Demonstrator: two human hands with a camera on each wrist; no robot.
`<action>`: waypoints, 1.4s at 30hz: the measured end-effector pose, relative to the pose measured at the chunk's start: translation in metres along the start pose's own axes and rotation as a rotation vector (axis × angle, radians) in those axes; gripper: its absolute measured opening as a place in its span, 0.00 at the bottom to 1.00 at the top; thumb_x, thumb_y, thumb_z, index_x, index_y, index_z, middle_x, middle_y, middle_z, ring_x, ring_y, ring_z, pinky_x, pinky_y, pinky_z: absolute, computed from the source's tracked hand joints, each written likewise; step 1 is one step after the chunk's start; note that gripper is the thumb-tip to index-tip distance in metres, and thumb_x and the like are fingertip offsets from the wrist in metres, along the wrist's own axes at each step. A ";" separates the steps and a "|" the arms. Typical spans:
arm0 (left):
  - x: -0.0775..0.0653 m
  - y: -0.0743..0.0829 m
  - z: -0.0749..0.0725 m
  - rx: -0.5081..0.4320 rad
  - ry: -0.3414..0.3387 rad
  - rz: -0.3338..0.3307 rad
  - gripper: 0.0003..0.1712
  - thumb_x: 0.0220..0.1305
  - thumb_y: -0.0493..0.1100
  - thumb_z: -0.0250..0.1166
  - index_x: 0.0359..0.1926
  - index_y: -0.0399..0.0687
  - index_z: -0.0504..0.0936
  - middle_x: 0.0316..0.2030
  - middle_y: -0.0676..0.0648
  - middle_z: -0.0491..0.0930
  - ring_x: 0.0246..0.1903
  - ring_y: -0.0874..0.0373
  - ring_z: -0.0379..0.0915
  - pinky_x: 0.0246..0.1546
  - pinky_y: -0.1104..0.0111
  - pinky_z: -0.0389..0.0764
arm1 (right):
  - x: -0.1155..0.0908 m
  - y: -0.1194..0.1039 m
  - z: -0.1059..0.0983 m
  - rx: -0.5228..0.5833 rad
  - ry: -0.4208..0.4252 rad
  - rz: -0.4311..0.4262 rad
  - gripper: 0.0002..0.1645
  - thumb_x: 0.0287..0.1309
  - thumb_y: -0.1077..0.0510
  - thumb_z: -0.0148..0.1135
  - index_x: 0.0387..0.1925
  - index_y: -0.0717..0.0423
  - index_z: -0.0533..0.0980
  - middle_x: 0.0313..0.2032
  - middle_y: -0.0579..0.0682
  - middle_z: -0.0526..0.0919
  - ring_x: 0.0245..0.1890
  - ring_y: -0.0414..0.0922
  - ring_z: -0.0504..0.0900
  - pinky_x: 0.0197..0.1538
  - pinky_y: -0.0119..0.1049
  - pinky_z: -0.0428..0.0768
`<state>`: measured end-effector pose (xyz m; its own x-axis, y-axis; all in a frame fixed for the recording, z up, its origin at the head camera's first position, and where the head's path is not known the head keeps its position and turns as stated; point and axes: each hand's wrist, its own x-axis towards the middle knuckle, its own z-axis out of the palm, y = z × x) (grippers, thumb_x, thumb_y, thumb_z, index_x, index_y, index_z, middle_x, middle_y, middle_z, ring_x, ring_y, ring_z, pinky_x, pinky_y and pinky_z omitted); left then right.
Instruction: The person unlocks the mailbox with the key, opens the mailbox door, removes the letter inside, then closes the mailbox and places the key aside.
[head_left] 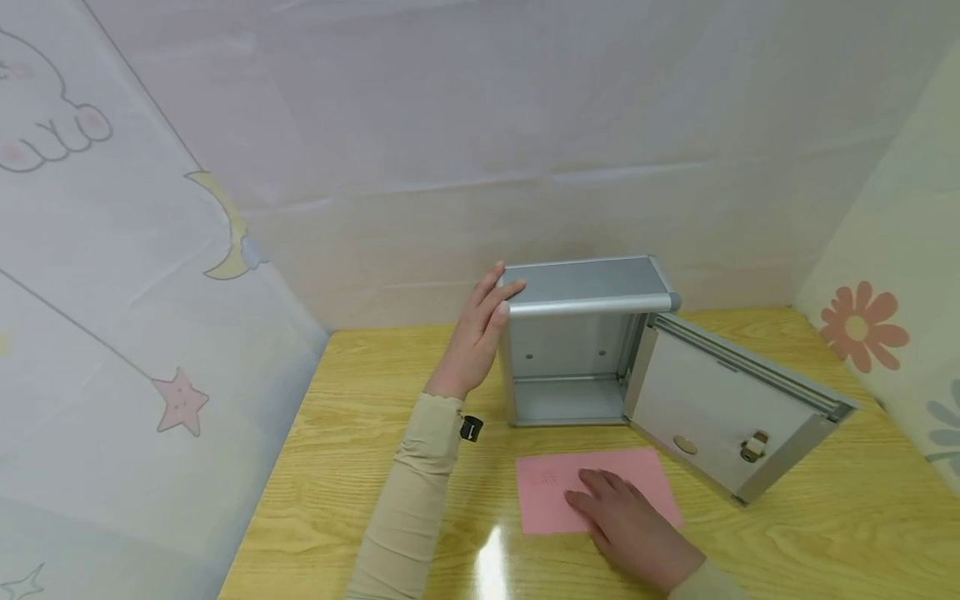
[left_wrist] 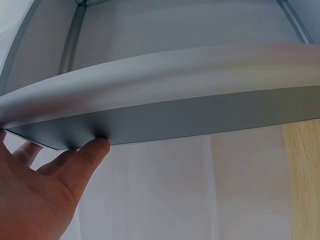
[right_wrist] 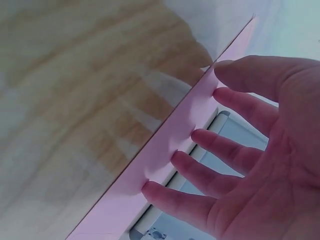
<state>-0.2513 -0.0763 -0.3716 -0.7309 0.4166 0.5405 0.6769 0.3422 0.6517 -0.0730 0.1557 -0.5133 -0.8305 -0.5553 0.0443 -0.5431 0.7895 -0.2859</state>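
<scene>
A grey metal box (head_left: pixel 585 283), like a letter box, stands upright on the table with its front door (head_left: pixel 720 408) swung out to the right. My left hand (head_left: pixel 474 337) rests at the box's top left corner, its fingers lying along the upper edge. In the left wrist view those fingertips touch the dark top panel (left_wrist: pixel 200 117). In front of the box a pink envelope-like paper (head_left: pixel 547 508) lies flat, with small faint print at its upper left. My right hand (head_left: pixel 626 521) lies over it, and in the right wrist view its fingertips touch the pink sheet (right_wrist: pixel 165 145).
The door bears a lock (head_left: pixel 753 446) and an oval piece near its lower edge, and it juts over the right of the wooden table (head_left: pixel 360 433). Patterned wall cloth (head_left: pixel 450 167) hangs close behind and along both sides. A black wrist strap piece (head_left: pixel 471 428) sits by the left cuff.
</scene>
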 end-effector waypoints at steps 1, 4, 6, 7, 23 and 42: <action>0.000 0.000 0.000 -0.001 0.000 0.000 0.28 0.77 0.57 0.37 0.68 0.55 0.67 0.74 0.49 0.46 0.71 0.60 0.41 0.65 0.53 0.55 | 0.002 0.000 0.000 0.002 0.004 -0.003 0.19 0.61 0.57 0.63 0.54 0.51 0.78 0.57 0.58 0.72 0.57 0.57 0.70 0.52 0.56 0.72; 0.000 0.000 0.001 0.000 0.002 0.001 0.27 0.77 0.57 0.37 0.68 0.55 0.67 0.74 0.48 0.47 0.71 0.60 0.41 0.65 0.54 0.55 | 0.007 0.002 -0.001 0.012 0.008 -0.005 0.19 0.61 0.57 0.62 0.54 0.52 0.78 0.57 0.58 0.72 0.57 0.57 0.70 0.52 0.56 0.72; 0.000 0.000 0.001 -0.001 0.003 0.000 0.27 0.77 0.56 0.38 0.68 0.55 0.67 0.74 0.48 0.47 0.71 0.60 0.42 0.65 0.54 0.55 | 0.011 0.003 0.000 0.010 0.017 -0.006 0.18 0.62 0.57 0.62 0.54 0.52 0.78 0.57 0.58 0.73 0.56 0.57 0.71 0.52 0.56 0.72; 0.000 0.000 0.001 -0.001 0.003 0.000 0.27 0.77 0.56 0.38 0.68 0.55 0.67 0.74 0.48 0.47 0.71 0.60 0.42 0.65 0.54 0.56 | 0.012 0.004 0.001 0.008 0.021 -0.005 0.18 0.61 0.57 0.62 0.54 0.52 0.78 0.57 0.59 0.73 0.56 0.58 0.71 0.52 0.56 0.72; 0.000 0.001 0.002 0.016 -0.002 -0.008 0.27 0.77 0.57 0.38 0.68 0.56 0.67 0.74 0.54 0.45 0.71 0.60 0.43 0.65 0.54 0.57 | 0.028 0.011 0.001 0.005 0.031 -0.002 0.18 0.58 0.59 0.65 0.52 0.53 0.79 0.54 0.59 0.73 0.54 0.58 0.72 0.52 0.55 0.73; 0.000 -0.001 0.003 0.028 -0.004 -0.014 0.27 0.76 0.58 0.38 0.69 0.57 0.66 0.74 0.53 0.45 0.71 0.61 0.42 0.64 0.53 0.58 | 0.025 0.003 -0.048 -0.027 0.184 -0.077 0.19 0.56 0.58 0.65 0.51 0.54 0.80 0.55 0.56 0.76 0.57 0.54 0.72 0.58 0.53 0.69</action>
<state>-0.2520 -0.0740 -0.3740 -0.7398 0.4150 0.5296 0.6691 0.3715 0.6436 -0.1016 0.1570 -0.4673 -0.7938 -0.5590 0.2398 -0.6068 0.7548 -0.2490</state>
